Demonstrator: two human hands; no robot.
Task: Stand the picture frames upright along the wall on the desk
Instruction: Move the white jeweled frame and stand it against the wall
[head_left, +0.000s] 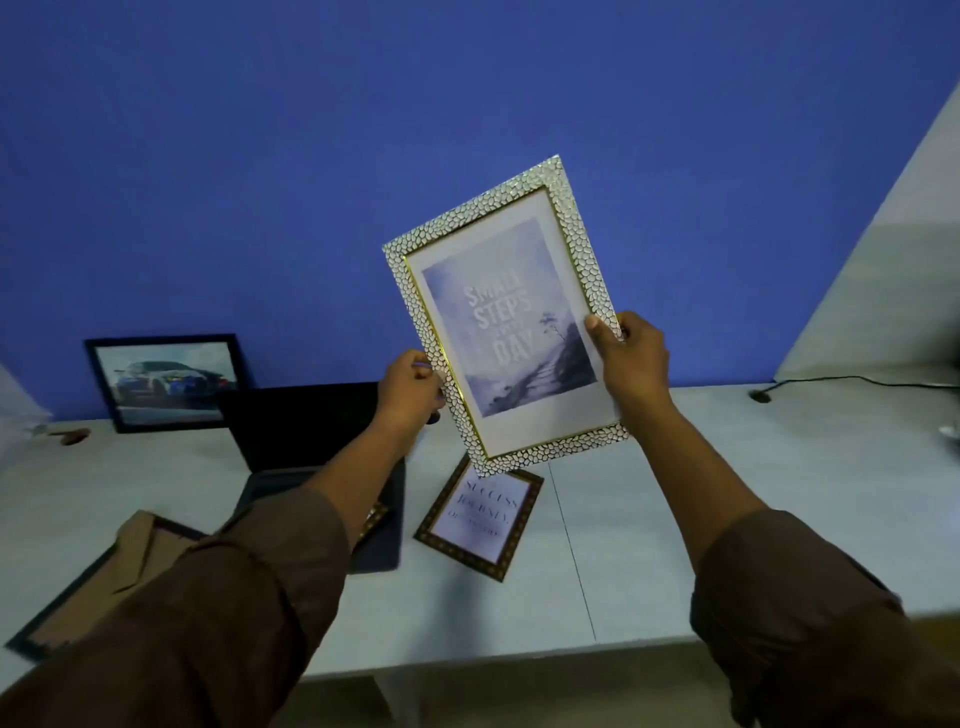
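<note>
I hold a white pebble-patterned frame (501, 312) with a "Small steps every day" print in the air above the desk (701, 509), tilted to the left. My left hand (410, 389) grips its left edge and my right hand (631, 358) grips its right edge. A black frame with a car photo (166, 382) stands upright against the blue wall (363, 156) at the left. A dark-bordered frame with a "Success" print (480, 519) lies flat on the desk below the held frame. Another frame (88, 587) lies face down at the front left, brown backing up.
An open dark laptop (306, 426) sits on the desk between the car frame and my left arm. A cable (857, 383) runs along the back right of the desk. A white side wall (893, 260) rises at the right.
</note>
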